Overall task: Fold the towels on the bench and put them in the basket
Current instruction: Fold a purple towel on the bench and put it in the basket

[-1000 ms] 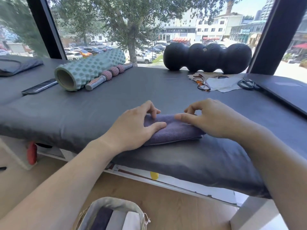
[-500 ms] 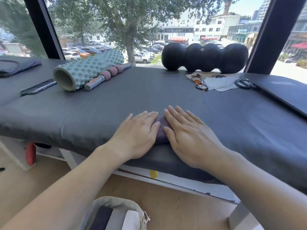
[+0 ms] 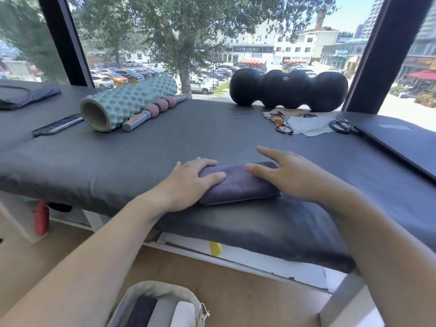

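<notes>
**Towel folded small, both hands on it**

Folded dark purple terry towel sits near the front edge of the dark grey padded bench. Left hand has its grip wrapped round the towel's left end, thumb on top and fingers curled over the far edge. Right hand lies on the right end, grip wide, fingers straight and spread. Farther back on the bench: a mint green knobbly foam roller, a black lumpy peanut-shaped roller, glasses. Down on the floor, a grey fabric basket already holds folded towels.
</notes>
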A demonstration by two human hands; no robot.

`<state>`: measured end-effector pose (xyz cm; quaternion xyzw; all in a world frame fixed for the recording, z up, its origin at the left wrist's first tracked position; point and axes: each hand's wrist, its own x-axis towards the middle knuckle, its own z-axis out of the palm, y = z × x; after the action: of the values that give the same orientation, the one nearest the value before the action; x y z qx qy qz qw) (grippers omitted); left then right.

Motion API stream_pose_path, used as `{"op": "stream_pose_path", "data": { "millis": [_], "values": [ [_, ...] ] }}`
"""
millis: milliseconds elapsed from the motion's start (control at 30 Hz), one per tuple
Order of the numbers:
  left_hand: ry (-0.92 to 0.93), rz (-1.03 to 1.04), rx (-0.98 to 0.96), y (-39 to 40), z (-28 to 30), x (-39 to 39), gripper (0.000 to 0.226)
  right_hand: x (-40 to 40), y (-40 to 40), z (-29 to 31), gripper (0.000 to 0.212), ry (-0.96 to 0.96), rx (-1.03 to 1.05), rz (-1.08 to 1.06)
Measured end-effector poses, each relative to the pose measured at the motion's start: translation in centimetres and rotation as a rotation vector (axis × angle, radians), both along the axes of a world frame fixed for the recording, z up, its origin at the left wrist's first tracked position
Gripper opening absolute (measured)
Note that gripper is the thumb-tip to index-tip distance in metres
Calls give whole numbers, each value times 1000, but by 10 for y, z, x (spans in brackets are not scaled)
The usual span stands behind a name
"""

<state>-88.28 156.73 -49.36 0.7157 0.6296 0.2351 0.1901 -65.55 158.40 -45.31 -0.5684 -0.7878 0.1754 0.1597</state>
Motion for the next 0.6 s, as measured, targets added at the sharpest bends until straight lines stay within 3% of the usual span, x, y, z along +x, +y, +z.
{"op": "stream_pose_path", "data": {
  "millis": [100,200,267,367,467,600],
  "values": [
    [32,24,12,-2,2,-7,79,12,8,6,93,-77,-117,-11],
    [-103,0,-40,-7,4,-11,67,19,10,5,65,-2,-158,89],
    [-254,-49,-1,-9,6,-11,47,21,11,3,54,69,-102,143],
    [-322,-72,213,-9,10,-5,39,19,15,1,54,157,73,175],
    [-327,-58,319,-5,10,-1,47,16,18,-6,51,193,224,159],
    [-317,-146,330,-3,5,2,64,15,19,-15,52,180,235,187]
  ]
}}
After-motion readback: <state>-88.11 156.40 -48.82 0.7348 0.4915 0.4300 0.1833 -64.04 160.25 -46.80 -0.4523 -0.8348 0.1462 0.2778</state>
